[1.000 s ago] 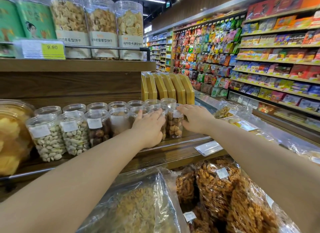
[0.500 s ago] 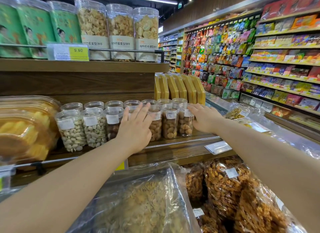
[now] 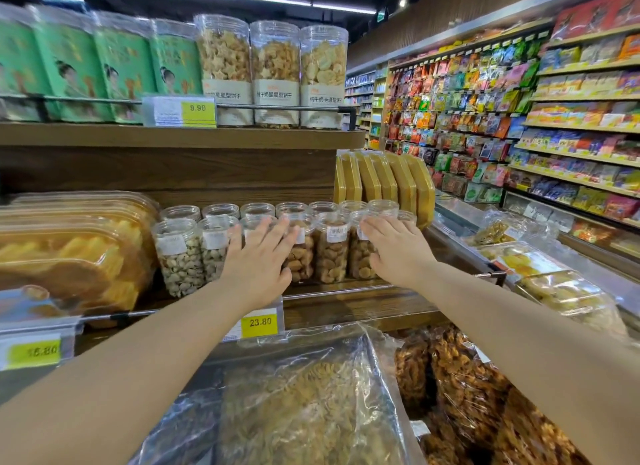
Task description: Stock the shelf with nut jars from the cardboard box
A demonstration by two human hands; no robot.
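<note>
Two rows of clear nut jars (image 3: 331,251) with white labels stand on the wooden middle shelf (image 3: 349,300). The left jars (image 3: 177,257) hold pale pistachios, the right ones brown nuts. My left hand (image 3: 258,262) is spread flat with fingers apart against the front jars near the middle of the row. My right hand (image 3: 398,248) lies flat, fingers apart, against the rightmost front jar. Neither hand grips a jar. The cardboard box is not in view.
Large clear tubs of yellow snacks (image 3: 69,257) sit left of the jars, yellow packs (image 3: 384,179) to the right. Tall biscuit jars (image 3: 275,73) fill the upper shelf. Bagged snacks (image 3: 311,405) lie below. Price tag 23.80 (image 3: 259,322) hangs on the rail. Aisle shelving stands right.
Both hands have drawn back slightly from the jars and flattened with fingers spread. The camera has pulled back and shifted left, so the jar row sits further right in view.
</note>
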